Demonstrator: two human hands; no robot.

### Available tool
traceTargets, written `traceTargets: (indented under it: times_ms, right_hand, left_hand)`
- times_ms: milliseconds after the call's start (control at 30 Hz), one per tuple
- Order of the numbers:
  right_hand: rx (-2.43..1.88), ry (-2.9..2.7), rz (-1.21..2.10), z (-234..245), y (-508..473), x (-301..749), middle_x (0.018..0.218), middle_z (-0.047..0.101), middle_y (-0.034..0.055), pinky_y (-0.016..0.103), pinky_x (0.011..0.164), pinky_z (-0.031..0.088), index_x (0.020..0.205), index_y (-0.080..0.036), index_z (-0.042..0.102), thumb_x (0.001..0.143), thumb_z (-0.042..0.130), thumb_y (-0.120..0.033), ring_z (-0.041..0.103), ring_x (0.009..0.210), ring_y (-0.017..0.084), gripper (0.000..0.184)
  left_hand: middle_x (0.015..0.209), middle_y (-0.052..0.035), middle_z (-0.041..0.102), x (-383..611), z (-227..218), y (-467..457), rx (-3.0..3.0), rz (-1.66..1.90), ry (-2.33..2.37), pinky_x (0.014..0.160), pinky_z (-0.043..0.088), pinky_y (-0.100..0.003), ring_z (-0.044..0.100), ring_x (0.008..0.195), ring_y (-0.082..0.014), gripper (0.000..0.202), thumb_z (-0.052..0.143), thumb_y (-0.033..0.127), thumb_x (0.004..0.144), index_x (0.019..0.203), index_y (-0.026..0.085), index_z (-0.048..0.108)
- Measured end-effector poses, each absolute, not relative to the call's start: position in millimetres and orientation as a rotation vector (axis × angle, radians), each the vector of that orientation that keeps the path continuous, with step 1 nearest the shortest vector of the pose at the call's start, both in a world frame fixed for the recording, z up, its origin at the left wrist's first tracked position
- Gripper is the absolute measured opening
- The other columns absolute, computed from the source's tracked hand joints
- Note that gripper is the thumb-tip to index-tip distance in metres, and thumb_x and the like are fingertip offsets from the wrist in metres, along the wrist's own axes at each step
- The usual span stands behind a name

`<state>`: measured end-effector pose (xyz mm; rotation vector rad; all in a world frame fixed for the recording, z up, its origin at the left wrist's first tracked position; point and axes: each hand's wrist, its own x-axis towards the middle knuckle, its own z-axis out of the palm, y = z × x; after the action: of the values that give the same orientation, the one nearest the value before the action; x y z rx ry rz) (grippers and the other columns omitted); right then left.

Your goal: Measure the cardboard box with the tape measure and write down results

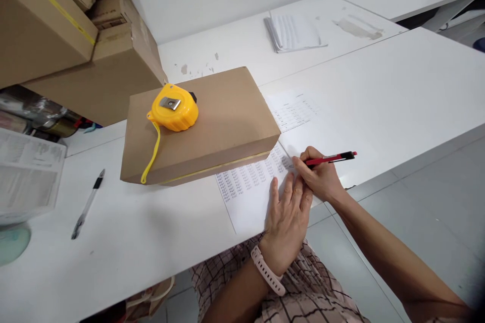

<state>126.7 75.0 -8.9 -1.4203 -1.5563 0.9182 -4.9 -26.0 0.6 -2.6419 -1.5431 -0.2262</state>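
Observation:
My right hand [320, 176] is closed around a red and black pen [331, 158], its tip down at the right part of a sheet of paper [246, 212]. Rows of small handwriting fill the upper part of that sheet. Flat on the paper lies my left hand [288, 207], fingers stretched out, just beside the right one. A brown cardboard box [223, 106] covers the sheet's upper edge. On top of the box rests a yellow tape measure [176, 108] with a yellow wrist strap.
Cardboard boxes [113, 70] are stacked at the back left. A clear pen with a black cap [88, 204] lies on the white table [125, 257]. A printed sheet [293, 113] sits right of the box; a paper stack [293, 33] lies further back.

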Motion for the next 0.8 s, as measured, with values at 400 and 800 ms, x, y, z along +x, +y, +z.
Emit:
traceTargets:
  times_ms: [400,800]
  right_hand:
    - [-1.438,-1.549,0.916,-9.4,75.3,126.9,0.062,0.041,-0.0046,0.028,0.053,0.031,0.066,-0.024,0.044,0.091,0.063,-0.031,0.037,0.057,0.012,0.032]
    - [-1.425,-1.555,0.905,-10.1,75.5,127.3,0.061,0.041,-0.0046,0.028,0.053,0.033,0.066,-0.023,0.043,0.091,0.063,-0.031,0.037,0.057,0.012,0.033]
  left_hand:
    - [0.162,-0.0122,0.045,-5.2,0.9,-25.7,-2.65,-0.249,-1.544,0.126,0.036,-0.054,0.036,0.154,-0.0303,0.057,0.039,0.017,0.102,0.157,0.009,0.039]
    - [0.162,-0.0128,0.044,-4.0,-0.7,-26.0,-2.65,-0.251,-1.554,0.126,0.035,-0.055,0.034,0.154,-0.0312,0.057,0.038,0.017,0.102,0.158,0.007,0.037]
